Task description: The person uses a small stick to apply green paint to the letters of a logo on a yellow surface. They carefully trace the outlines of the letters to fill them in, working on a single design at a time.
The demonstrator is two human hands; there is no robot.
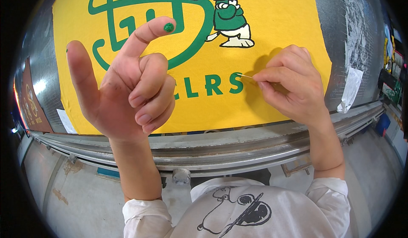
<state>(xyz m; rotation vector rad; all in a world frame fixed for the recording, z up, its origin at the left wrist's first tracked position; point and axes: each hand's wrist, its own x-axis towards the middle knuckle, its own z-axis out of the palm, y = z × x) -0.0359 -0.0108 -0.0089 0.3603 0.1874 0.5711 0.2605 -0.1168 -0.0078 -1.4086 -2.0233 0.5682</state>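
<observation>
A yellow fabric panel (204, 110) lies flat, printed with a green emblem, a cartoon dog in green clothes (229, 21) and a row of green letters (213, 85). My right hand (293, 82) pinches a thin, pale toothpick-like stick (245, 75) between thumb and fingertips. The stick's tip meets the top of the last letter, or hovers just over it; I cannot tell which. Over the panel's left part, my left hand (131, 85) is raised and holds nothing. Its thumb and index finger are spread, the other fingers curled. Wet-looking green paint sits on the index fingertip, with a trace on the thumb tip.
The panel rests on a long dark table (340, 38), with a metal rail (229, 142) along its near edge. White tape strips (351, 89) stick to the table on the right. A brown printed panel (34, 104) lies at far left. Assorted items crowd the far right.
</observation>
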